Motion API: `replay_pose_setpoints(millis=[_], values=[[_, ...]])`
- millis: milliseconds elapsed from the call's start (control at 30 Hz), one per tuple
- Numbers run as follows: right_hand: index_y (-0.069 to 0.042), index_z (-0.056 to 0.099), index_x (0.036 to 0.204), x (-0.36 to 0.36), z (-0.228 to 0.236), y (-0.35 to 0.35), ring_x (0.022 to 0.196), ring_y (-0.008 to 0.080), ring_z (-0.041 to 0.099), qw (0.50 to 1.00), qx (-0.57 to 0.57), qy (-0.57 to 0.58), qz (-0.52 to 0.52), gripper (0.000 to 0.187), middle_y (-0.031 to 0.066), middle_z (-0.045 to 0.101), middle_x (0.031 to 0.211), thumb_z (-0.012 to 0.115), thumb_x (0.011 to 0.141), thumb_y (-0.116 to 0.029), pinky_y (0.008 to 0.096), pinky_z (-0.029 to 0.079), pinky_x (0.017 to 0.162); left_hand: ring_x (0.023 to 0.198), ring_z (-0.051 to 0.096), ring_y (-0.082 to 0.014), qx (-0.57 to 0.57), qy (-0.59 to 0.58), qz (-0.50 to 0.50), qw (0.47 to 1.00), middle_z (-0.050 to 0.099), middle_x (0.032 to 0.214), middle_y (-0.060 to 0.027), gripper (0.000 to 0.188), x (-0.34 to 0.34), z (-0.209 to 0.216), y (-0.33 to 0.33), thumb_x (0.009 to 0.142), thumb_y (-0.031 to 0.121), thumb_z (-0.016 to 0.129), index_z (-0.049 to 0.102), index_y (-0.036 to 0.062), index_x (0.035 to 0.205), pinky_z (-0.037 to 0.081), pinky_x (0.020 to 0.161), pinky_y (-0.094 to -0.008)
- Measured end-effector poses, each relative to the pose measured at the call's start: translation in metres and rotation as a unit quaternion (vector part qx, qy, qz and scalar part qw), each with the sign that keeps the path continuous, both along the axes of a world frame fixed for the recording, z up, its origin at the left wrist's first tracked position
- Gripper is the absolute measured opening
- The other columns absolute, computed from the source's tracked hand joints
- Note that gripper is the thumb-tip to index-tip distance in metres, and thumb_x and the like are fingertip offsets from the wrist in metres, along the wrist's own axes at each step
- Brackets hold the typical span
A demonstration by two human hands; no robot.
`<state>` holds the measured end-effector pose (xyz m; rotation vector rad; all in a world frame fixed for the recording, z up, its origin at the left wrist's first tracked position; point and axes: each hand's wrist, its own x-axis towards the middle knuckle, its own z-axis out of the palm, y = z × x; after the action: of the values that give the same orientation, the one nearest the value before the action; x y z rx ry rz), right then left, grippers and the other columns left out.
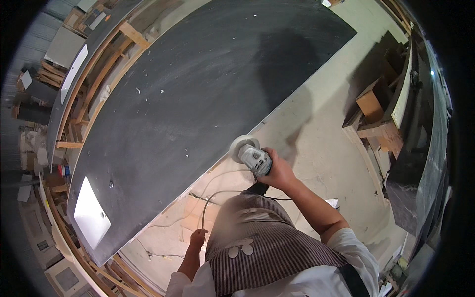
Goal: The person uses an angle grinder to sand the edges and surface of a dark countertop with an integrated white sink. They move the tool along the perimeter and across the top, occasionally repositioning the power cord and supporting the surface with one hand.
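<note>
My right hand (279,170) is wrapped round the body of a dusty grey angle grinder (256,159). The grinder's round pale disc (238,147) is at the near long edge of a large dark slab (168,128); whether it touches the edge I cannot tell. Small white specks dot the slab's dark top. Lower and to the left, my left hand (199,236) is closed on a thin dark cable (203,218). That cable arches up from the hand toward the grinder, in front of my striped apron (277,242).
Thin cables trail over the pale dusty floor (316,143) beneath the slab's near edge. On the right, a wooden rack (378,131) holds a dark slab (410,193). Wooden frames (94,89) with another slab stand at the far left. Bright light reflects off the slab's left end.
</note>
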<state>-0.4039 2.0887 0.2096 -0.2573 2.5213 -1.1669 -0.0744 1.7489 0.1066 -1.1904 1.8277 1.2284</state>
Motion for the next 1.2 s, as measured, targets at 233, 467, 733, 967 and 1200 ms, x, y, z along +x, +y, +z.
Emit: replay_pose_setpoints(millis=[233, 467, 733, 967, 1200], values=[[-0.013, 0.041, 0.133, -0.032, 0.0, 0.03, 0.097, 0.043, 0.065, 0.994, -0.014, -0.012, -0.109, 0.084, 0.0207, 0.068, 0.105, 0.082, 0.061, -0.022, 0.0489, 0.053, 0.083, 0.053, 0.053, -0.0123, 0.004, -0.026, -0.012, 1.0, 0.061, 0.065, -0.0045, 0.032, -0.016, 0.003, -0.005, 0.097, 0.036, 0.055, 0.073, 0.0084, 0.096, 0.043, 0.049, -0.0303], [-0.003, 0.043, 0.13, -0.069, 0.006, 0.067, 0.104, 0.035, 0.066, 0.976, -0.05, -0.022, -0.209, 0.08, 0.0209, 0.066, 0.11, 0.085, 0.065, -0.021, 0.0406, 0.052, 0.089, 0.05, 0.051, -0.013, -0.006, -0.049, -0.024, 0.998, 0.058, 0.06, -0.0043, 0.032, -0.051, 0.0, -0.009, 0.094, 0.035, 0.056, 0.073, 0.0081, 0.096, 0.042, 0.047, -0.0309], [-0.002, 0.042, 0.132, -0.107, 0.004, 0.107, 0.104, 0.036, 0.066, 0.967, -0.043, 0.006, -0.252, 0.082, 0.0234, 0.066, 0.109, 0.084, 0.065, -0.024, 0.0407, 0.052, 0.089, 0.049, 0.052, -0.0136, 0.005, -0.034, -0.042, 0.999, 0.059, 0.061, -0.0052, 0.036, -0.084, -0.018, -0.004, 0.098, 0.036, 0.053, 0.074, 0.0065, 0.1, 0.043, 0.047, -0.0306], [-0.001, 0.04, 0.133, -0.152, 0.001, 0.142, 0.101, 0.0361, 0.067, 0.955, 0.011, 0.04, -0.293, 0.085, 0.0226, 0.067, 0.108, 0.085, 0.065, -0.025, 0.0412, 0.053, 0.087, 0.049, 0.051, -0.0129, 0.001, -0.007, -0.045, 0.999, 0.059, 0.061, -0.005, 0.033, -0.099, -0.015, 0.005, 0.097, 0.033, 0.054, 0.074, 0.0074, 0.098, 0.042, 0.047, -0.0304], [0.0, 0.051, 0.117, -0.218, -0.005, 0.208, 0.088, 0.0224, 0.065, 0.945, -0.036, 0.051, -0.322, 0.065, 0.0134, 0.066, 0.099, 0.084, 0.065, -0.022, 0.0372, 0.053, 0.08, 0.054, 0.056, -0.0129, -0.035, 0.052, -0.071, 0.995, 0.065, 0.068, -0.0073, 0.032, -0.089, -0.001, 0.037, 0.093, 0.032, 0.055, 0.075, 0.0075, 0.098, 0.047, 0.054, -0.0299]])
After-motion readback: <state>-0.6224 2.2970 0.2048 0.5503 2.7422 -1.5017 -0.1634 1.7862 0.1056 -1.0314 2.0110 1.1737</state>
